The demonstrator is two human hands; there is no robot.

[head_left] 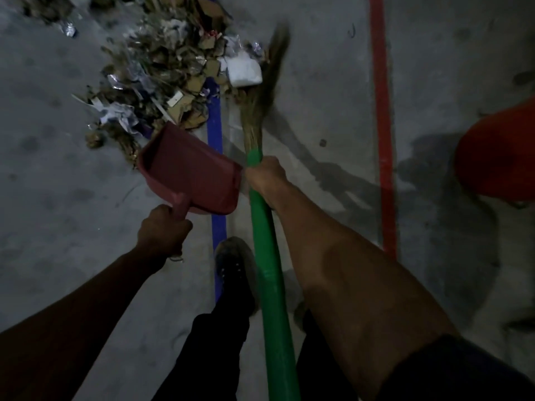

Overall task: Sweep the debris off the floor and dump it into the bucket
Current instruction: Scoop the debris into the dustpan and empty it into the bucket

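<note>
Grey concrete floor (318, 68) fills the dim room, with a blue line (215, 131) and a red line (380, 111) painted along it. A big heap of debris (162, 70) lies at the top, across the blue line. It looks like bits of card, dry leaves, torn paper and shiny wrap, plus one white lump (243, 69). All of it seems light and loose, so it should slide easily, but small bits could blow about or slip under an edge.

The left hand (163, 231) has its grip curled tight round the handle of the red dustpan (191, 172). The pan's open mouth sits at the near edge of the heap. It looks stiff and light, and the handle is the right place to hold it.

The right hand (267, 179) has its grip wrapped round the green stick of the broom (263, 241), low down near the brush. The soft straw brush (265, 82) is next to the white lump and looks blurry.

An orange-red round shape (498, 154) on the right may be the bucket, but the picture's edge cuts it off. The heap also runs off the top. A dark shoe (234, 264) stands on the blue line. I cannot tell whether the pan touches the floor.
</note>
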